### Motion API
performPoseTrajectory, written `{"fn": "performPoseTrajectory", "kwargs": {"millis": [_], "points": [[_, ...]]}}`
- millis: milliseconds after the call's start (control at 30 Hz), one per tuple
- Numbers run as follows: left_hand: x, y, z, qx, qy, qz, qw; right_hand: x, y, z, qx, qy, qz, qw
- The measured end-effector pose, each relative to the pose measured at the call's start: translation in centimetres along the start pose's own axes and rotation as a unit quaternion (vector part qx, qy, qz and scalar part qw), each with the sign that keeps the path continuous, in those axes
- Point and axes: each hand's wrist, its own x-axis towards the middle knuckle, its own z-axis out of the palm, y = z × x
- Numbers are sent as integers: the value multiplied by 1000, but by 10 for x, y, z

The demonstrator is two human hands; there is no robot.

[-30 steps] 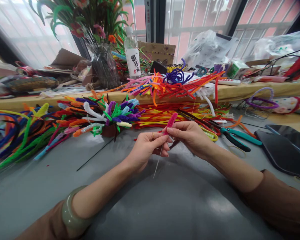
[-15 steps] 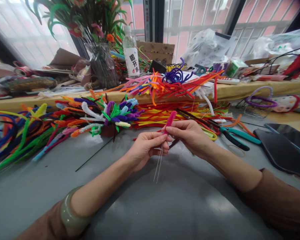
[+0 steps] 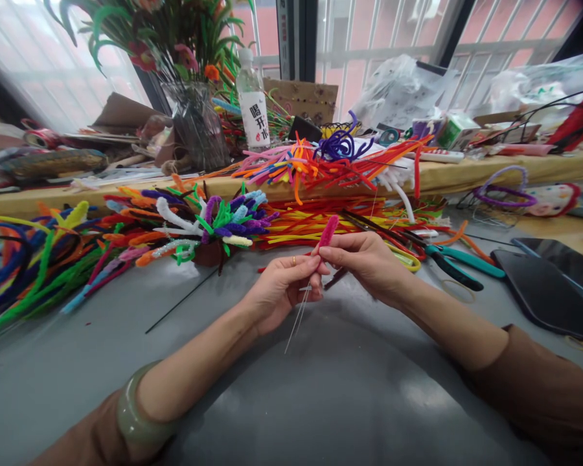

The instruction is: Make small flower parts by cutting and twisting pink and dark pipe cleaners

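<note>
- Left hand (image 3: 282, 285): thumb and fingers pinched on the lower end of the pink fuzzy piece (image 3: 329, 231). Gold ring (image 3: 294, 260) on one finger, green bangle (image 3: 138, 414) at the forearm by the brown sleeve.
- Right hand (image 3: 376, 265): thumb and index finger gripping the same piece, just above the left fingertips.
- Pink fuzzy piece: between both hands, held up off the gray table (image 3: 359, 395), top leaning slightly right.
- Thin wires (image 3: 295, 323): run down from below the pinch and slant left, lower ends free in the air. Can't tell how they join the pink part — fingers cover it.
- Behind the hands: red and yellow stems (image 3: 284, 238) lying flat; multicolored fuzzy bundle (image 3: 226, 223) to their left.
- Left of the hands: thin black rod (image 3: 175, 308) on the table, well apart from them.
- Right of the right hand: teal-and-black pliers (image 3: 459, 262), handles spread, near a dark phone (image 3: 547, 294).
- Back ledge (image 3: 447, 176): water bottle (image 3: 255, 120) next to a clear vase (image 3: 199, 133) of flowers; more loose stems (image 3: 296, 165) in front — some overhang the edge.
</note>
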Motion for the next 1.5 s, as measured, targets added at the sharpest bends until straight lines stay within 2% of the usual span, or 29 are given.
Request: {"fn": "performPoseTrajectory", "kwargs": {"millis": [167, 233, 300, 400, 467, 500, 600, 733, 833, 900, 967, 1067, 1167, 1233, 1300, 1400, 1500], "points": [[-1, 1, 2, 30, 20, 28, 999, 3, -3, -5, -40, 11, 23, 999], [0, 1, 0, 58, 42, 48, 996, 6, -7, -15, -63, 49, 20, 997], [2, 1, -2, 73, 66, 59, 993, 9, -13, -30, -81, 117, -3, 990], [5, 2, -7, 58, 98, 50, 992, 10, -20, -56, -135, 198, -35, 970], [7, 2, -10, 46, 115, 41, 992, 9, -21, -69, -252, 220, -50, 941], [8, 2, -11, 42, 120, 37, 991, 8, -20, -73, -330, 222, -61, 916], [9, 3, -14, 36, 131, 29, 990, 7, -12, -75, -521, 188, -84, 829], [10, 3, -14, 41, 140, 18, 989, 12, 2, -63, -632, 118, -16, 766], [10, 2, -13, 56, 139, 13, 989, 17, 11, -53, -705, 97, 45, 701], [10, 2, -12, 66, 136, 15, 988, 19, 15, -47, -735, 86, 60, 670], [9, 2, -11, 78, 135, 17, 988, 21, 18, -45, -744, 73, 60, 661], [9, 1, -10, 87, 128, 23, 988, 22, 15, -44, -738, 49, 47, 672], [9, 1, -10, 73, 110, 28, 991, 20, 7, -46, -717, 15, -18, 697], [9, 3, -10, 38, 96, 21, 994, 17, 1, -46, -709, 2, -74, 702], [7, 5, -9, -10, 78, 8, 997, 13, -4, -46, -725, -2, -101, 682], [5, 8, -8, -57, 41, -2, 998, 10, -9, -47, -772, -13, -107, 627], [3, 9, -6, -70, 17, 0, 997, 9, -13, -49, -798, 8, -151, 583]]}}
